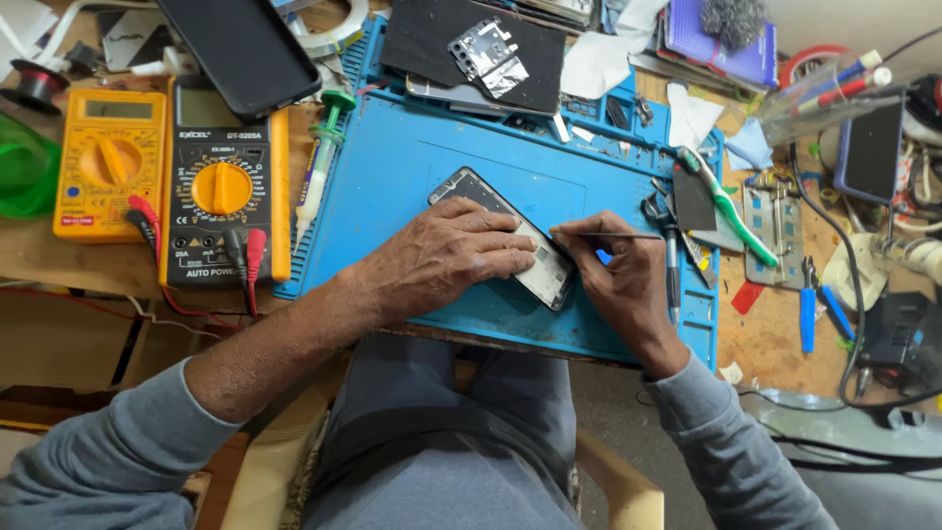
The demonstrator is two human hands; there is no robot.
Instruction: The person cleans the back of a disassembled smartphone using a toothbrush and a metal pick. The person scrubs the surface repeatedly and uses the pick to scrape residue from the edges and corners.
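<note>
With the left hand [446, 257] pressed flat on the phone frame [510, 240] lying on the blue mat [412, 167], the right hand [618, 275], pinching thin tweezers [613, 235], should probably work gently along the frame's edge.

left hand [446, 257] flat, palm down, fingers [510, 257] stretched, right hand [620, 280] pinched, both forearms angled inward

At the centre of the frame the left hand [446, 257] lies flat on an opened phone [510, 240] resting on a blue mat [412, 167]; the right hand [618, 280] holds thin tweezers [613, 235] against the phone's edge. Two yellow multimeters [167, 177] sit on the worktop [775, 334] at upper left
</note>
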